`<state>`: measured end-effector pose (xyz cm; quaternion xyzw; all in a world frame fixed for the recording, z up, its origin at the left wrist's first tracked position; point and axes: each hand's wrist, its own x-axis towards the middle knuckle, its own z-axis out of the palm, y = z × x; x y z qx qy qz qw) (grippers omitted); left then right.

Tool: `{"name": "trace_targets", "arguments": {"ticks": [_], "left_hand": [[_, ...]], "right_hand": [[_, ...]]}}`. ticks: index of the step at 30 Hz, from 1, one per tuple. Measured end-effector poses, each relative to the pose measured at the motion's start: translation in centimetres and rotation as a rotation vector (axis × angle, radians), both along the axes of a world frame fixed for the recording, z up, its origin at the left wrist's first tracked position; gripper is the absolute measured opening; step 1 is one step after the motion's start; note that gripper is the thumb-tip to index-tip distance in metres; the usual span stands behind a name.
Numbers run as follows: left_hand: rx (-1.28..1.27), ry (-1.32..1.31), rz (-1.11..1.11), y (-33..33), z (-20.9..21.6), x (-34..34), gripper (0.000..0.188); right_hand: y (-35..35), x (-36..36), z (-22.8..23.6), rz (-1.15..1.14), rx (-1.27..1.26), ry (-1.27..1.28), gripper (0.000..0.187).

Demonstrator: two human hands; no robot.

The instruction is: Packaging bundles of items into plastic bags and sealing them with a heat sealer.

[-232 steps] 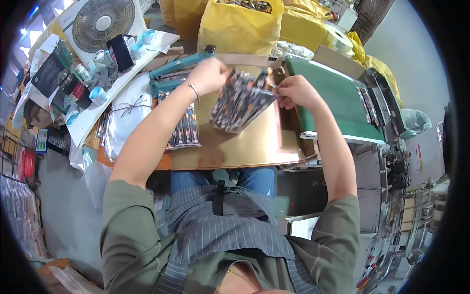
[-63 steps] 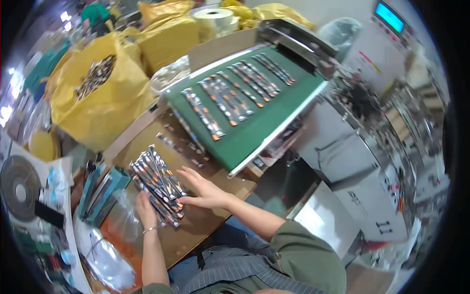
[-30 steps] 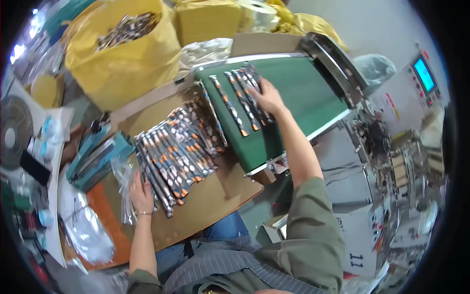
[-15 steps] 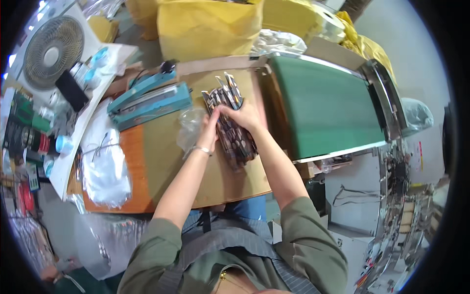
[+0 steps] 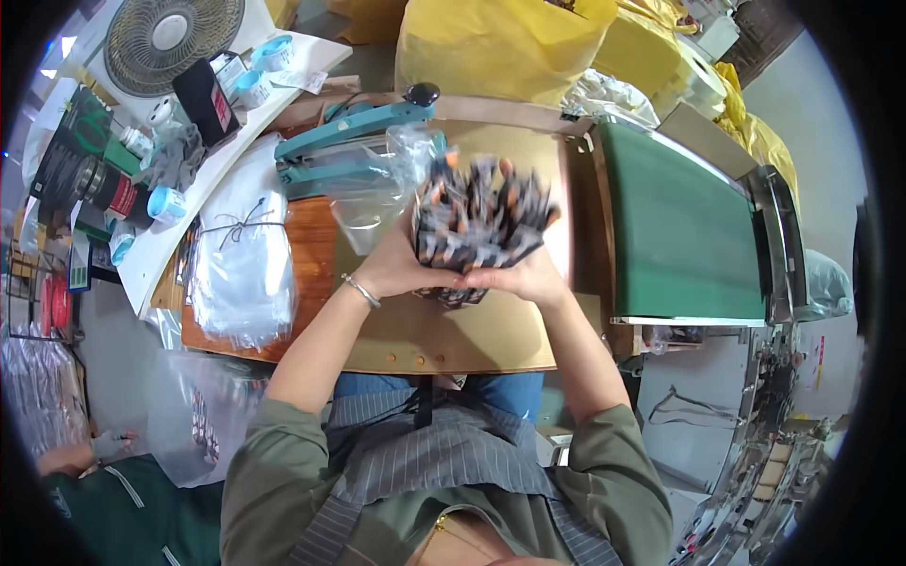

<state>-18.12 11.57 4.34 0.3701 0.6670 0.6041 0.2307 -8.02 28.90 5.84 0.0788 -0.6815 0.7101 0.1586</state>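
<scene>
A thick bundle of slim dark sticks with pale and orange markings (image 5: 481, 226) is held above the table; motion smears its far ends and I cannot make out the sticks' exact kind. My left hand (image 5: 392, 269), with a bracelet at the wrist, is closed round its left side. My right hand (image 5: 528, 276) grips the right side, and the two thumbs meet at the near face. Most fingers are hidden behind the bundle. A crumpled clear plastic bag (image 5: 363, 215) lies just beyond my left hand, against a teal heat sealer (image 5: 354, 130) with a black knob.
A tied stack of clear bags (image 5: 241, 274) lies left on the cardboard-covered table (image 5: 444, 344). Beyond it, a white shelf holds a fan (image 5: 170, 33) and a phone (image 5: 205, 102). A green conveyor belt (image 5: 684, 226) stands right. Another person's hand (image 5: 66, 459) shows lower left.
The bundle has tipped from lying lengthwise to standing with its ends toward me, and my hands have shifted to its near sides. The view has swung left, so the surroundings sit further right.
</scene>
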Motion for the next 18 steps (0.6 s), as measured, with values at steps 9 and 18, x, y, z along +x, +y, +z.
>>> {"name": "trace_targets", "arguments": {"ticks": [9, 18], "left_hand": [[0.022, -0.353, -0.209, -2.0, 1.5, 3.8, 0.083], [0.205, -1.291, -0.183, -4.7, -4.0, 13.1, 0.068]], "right_hand": [[-6.6, 2.4, 5.6, -0.15, -0.255, -0.261, 0.07], [-5.3, 5.0, -1.5, 0.282, -0.512, -0.552, 0.045]]}}
